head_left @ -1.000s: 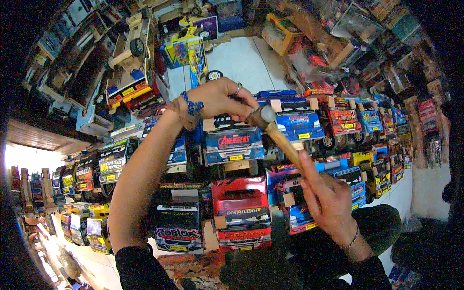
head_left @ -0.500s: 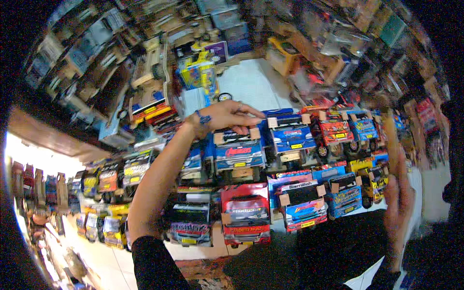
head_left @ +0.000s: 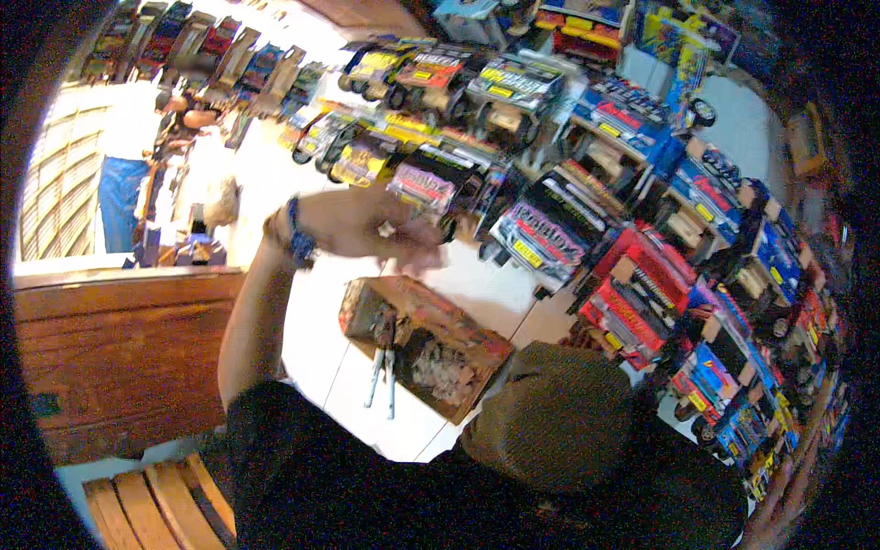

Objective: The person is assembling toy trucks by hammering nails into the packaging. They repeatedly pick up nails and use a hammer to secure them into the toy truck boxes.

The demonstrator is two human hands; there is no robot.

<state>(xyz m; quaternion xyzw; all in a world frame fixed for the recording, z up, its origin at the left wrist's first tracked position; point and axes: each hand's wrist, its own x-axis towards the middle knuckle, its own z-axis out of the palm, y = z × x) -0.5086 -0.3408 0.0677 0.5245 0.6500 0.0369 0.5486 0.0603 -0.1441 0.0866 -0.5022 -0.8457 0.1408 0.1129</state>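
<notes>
My left hand (head_left: pixel 371 229), with a blue band on its wrist and a ring, is over the white tiles, beside the front of a black-and-pink toy truck (head_left: pixel 423 185). Motion smears its fingers, so I cannot tell whether they hold anything. Below it lies an open box (head_left: pixel 417 298) with a pair of pliers (head_left: pixel 383 362) and many small pale pieces (head_left: pixel 445 367) in it. A black toy truck (head_left: pixel 541 234) and a red one (head_left: pixel 637 289) stand just right of the box. My right hand (head_left: pixel 793 500) is a blurred skin-toned shape at the lower right rim.
Rows of colourful toy trucks (head_left: pixel 701 197) run across to the right. A wooden panel (head_left: pixel 119 348) is at the left, above a slatted wooden seat (head_left: pixel 156 504). A brown rounded cloth shape (head_left: pixel 559 412) covers part of the box's right side.
The view has swung left, bringing the box, pliers and wooden panel into sight. My left hand has left the blue trucks and is now near the black-and-pink one.
</notes>
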